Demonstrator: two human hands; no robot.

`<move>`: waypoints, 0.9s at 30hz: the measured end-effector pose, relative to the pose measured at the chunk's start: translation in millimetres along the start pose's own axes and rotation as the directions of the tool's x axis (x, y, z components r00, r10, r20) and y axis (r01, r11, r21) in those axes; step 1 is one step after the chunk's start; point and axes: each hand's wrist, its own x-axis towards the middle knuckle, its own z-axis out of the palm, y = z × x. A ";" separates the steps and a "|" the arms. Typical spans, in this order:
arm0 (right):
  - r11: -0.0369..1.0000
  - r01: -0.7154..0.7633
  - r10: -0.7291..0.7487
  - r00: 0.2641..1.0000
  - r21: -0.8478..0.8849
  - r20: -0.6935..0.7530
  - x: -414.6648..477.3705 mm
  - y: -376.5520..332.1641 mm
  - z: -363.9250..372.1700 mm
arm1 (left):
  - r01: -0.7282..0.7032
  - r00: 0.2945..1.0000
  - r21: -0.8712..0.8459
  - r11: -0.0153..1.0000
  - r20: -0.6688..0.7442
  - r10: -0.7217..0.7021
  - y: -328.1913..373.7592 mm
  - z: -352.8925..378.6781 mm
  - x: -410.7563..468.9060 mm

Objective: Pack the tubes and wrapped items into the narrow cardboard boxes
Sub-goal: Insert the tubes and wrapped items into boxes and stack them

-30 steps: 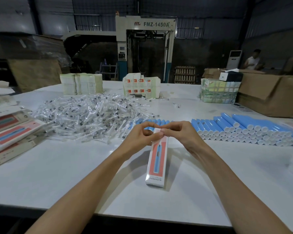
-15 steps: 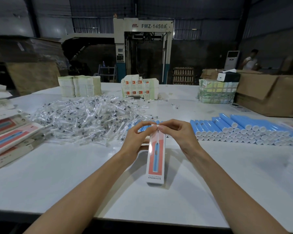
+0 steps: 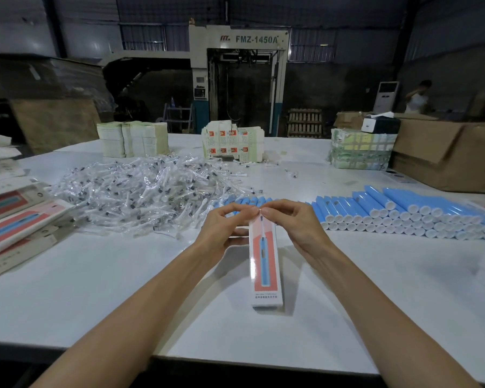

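Observation:
A narrow white and red cardboard box (image 3: 265, 264) with a blue brush picture lies lengthwise at the middle of the white table (image 3: 95, 289). My left hand (image 3: 226, 226) grips its far end from the left, and my right hand (image 3: 294, 224) pinches the top flap there; the fingertips of both meet over the box end. Behind the hands runs a long row of blue tubes with white caps (image 3: 403, 212). A heap of clear-wrapped brush heads (image 3: 140, 194) spreads across the left middle of the table.
Packed and flat boxes (image 3: 17, 222) are stacked at the left edge. Bundles of flat cartons (image 3: 133, 140), printed sheets (image 3: 233, 144) and a strapped bundle (image 3: 360, 149) stand at the back. Brown cartons (image 3: 445, 155) fill the right rear. A person (image 3: 417, 98) stands far right.
The box has swung a little so it points straighter towards me. Both hands stay at its far end, fingertips closer together on the flap.

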 end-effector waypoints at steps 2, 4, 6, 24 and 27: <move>1.000 0.012 -0.012 1.000 -0.029 -0.005 -0.8 -0.7 -0.8 | -0.012 1.000 0.021 1.000 0.024 0.012 1.2 -0.9 -1.3; 0.998 0.024 -0.024 1.000 -0.064 -0.003 -2.1 -0.4 -2.3 | -0.029 0.999 0.048 0.998 0.043 0.027 1.7 -1.0 -2.5; 0.997 0.027 -0.027 1.000 -0.077 0.008 -3.1 0.9 -3.3 | -0.041 0.998 0.058 0.997 0.046 0.039 1.4 -0.6 -2.8; 0.394 0.166 -0.073 0.986 -0.904 0.149 -37.9 3.0 9.9 | -0.105 0.979 -0.150 0.983 -0.189 0.076 -20.1 4.7 16.2; 0.329 0.127 -0.035 0.992 -0.936 0.122 -53.6 -2.7 -8.3 | -0.170 0.981 0.165 0.972 -0.066 0.183 -30.3 4.8 14.6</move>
